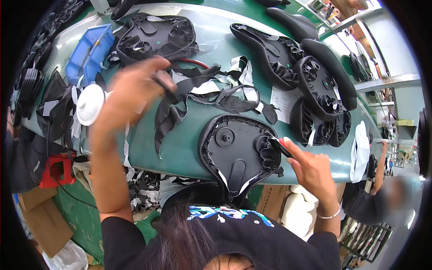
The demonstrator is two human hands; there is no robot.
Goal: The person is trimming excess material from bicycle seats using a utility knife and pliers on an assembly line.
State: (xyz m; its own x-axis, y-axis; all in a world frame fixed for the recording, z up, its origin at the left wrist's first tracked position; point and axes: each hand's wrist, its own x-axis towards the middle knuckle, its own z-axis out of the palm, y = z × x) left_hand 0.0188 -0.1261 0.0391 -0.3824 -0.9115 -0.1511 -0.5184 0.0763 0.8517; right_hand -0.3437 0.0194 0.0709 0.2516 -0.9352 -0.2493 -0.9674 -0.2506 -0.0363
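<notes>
A black bike saddle [237, 150] lies underside up at the table's near edge, its dark cover folded inward around the rim. My right hand [315, 173] is closed around a slim black-and-red hand tool [285, 147]; its tip reaches the saddle's right rim. The exact kind of tool is unclear. Raised to the left, my left hand [135, 87] is smeared by motion. Its fingers are near black and white fabric scraps [211, 90] in the middle of the table, and whether it holds a piece does not show.
Another upturned saddle [155, 38] lies at the far left beside a blue plastic bin [90, 53]. A white round object [90, 104] is near my left forearm. Several saddles [320, 85] are piled at right. A red stool [57, 171] stands below the left edge; a person [380, 198] is at right.
</notes>
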